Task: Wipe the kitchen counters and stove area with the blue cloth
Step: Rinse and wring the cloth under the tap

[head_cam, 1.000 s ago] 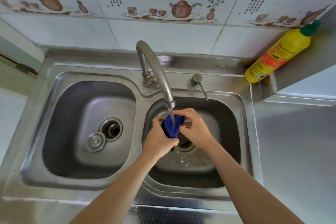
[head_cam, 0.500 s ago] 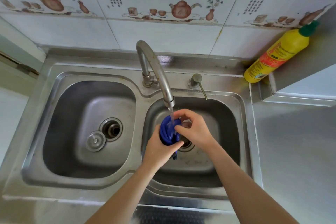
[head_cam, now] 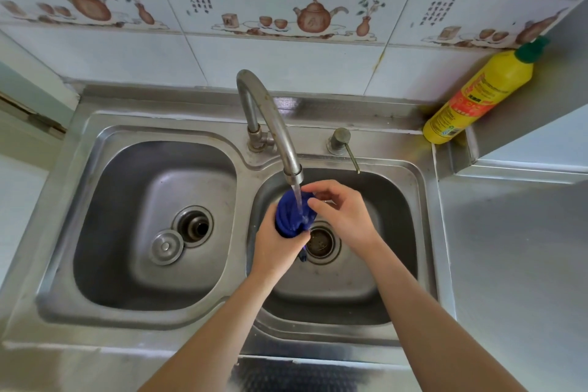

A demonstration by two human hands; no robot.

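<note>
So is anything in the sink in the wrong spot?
Yes. The round metal drain plug lies loose on the left basin floor, beside its open drain hole instead of in it. Otherwise nothing stands out.

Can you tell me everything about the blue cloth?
The blue cloth is dark blue, soft fabric, bunched into a wet wad. It sits above the right sink basin, straight under the faucet, and running water lands on it. The left hand grips its lower part, and the right hand pinches its upper edge. A small end dangles below, near the drain strainer.
</note>
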